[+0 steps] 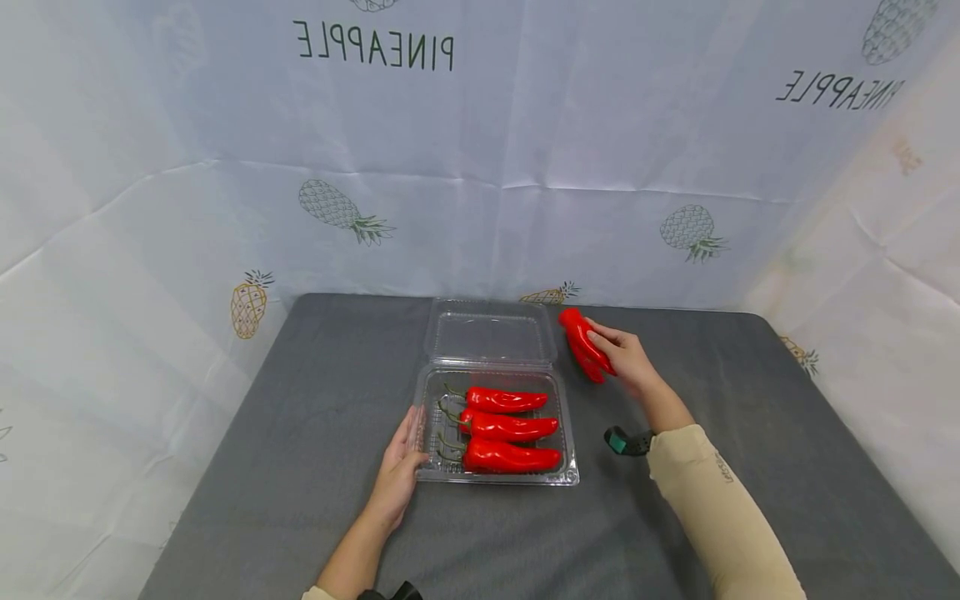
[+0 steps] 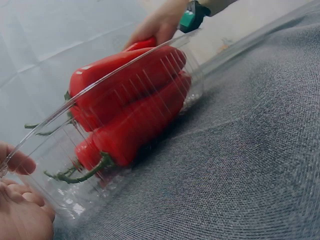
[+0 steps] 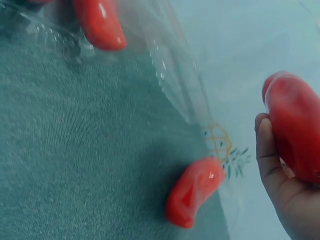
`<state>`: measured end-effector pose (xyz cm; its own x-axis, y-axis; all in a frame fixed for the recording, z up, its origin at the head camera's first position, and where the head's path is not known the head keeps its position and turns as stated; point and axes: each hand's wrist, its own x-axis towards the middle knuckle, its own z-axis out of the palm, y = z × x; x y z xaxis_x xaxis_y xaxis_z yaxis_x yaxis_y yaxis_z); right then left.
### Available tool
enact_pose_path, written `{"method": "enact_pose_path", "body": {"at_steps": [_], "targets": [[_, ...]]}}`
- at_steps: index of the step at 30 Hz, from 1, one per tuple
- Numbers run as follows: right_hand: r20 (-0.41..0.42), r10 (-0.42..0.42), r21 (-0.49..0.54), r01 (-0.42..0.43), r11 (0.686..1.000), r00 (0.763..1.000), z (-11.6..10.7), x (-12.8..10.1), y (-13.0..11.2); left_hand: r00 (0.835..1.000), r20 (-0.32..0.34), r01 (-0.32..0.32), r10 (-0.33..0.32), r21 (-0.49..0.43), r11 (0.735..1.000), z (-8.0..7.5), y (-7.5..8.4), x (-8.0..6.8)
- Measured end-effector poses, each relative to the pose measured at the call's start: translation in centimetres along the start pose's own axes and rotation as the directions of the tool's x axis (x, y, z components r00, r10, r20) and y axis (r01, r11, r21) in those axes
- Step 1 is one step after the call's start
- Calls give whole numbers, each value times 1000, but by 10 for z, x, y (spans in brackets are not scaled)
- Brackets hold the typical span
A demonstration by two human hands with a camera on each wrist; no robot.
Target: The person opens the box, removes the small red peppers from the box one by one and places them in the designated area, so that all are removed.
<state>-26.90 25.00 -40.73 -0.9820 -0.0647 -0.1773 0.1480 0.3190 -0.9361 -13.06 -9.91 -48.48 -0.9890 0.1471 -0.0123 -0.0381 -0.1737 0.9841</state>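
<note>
A clear plastic clamshell box (image 1: 567, 467) lies open on the grey cloth, with three red peppers (image 1: 510, 428) side by side in its base, green stems to the left. My left hand (image 1: 396, 475) grips the box's left wall, thumb over the rim (image 2: 49, 120) and fingers outside. Beyond the box's right side, my right hand (image 1: 624, 354) holds another red pepper (image 3: 302, 127) above the table. Below it a further red pepper (image 3: 195, 192) lies on the cloth, partly covered by the held one in the head view.
The box's hinged lid (image 1: 491, 333) lies folded back toward the rear cloth wall, which is printed with pineapples. A black wrist device with a green face (image 1: 628, 441) hangs at my right wrist. Grey cloth (image 1: 330, 400) covers the table.
</note>
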Motion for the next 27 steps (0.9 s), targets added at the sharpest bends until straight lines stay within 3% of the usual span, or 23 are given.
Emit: {"method": "enact_pose_path", "body": {"at_steps": [16, 27], "targets": [[-109, 153, 177, -132, 975, 982, -22, 17, 27, 1000, 9, -5, 5, -9, 1000, -1, -1, -1], [-187, 173, 119, -153, 981, 967, -29, 23, 42, 1000, 9, -9, 9, 1, 1000, 0, -1, -1]]}}
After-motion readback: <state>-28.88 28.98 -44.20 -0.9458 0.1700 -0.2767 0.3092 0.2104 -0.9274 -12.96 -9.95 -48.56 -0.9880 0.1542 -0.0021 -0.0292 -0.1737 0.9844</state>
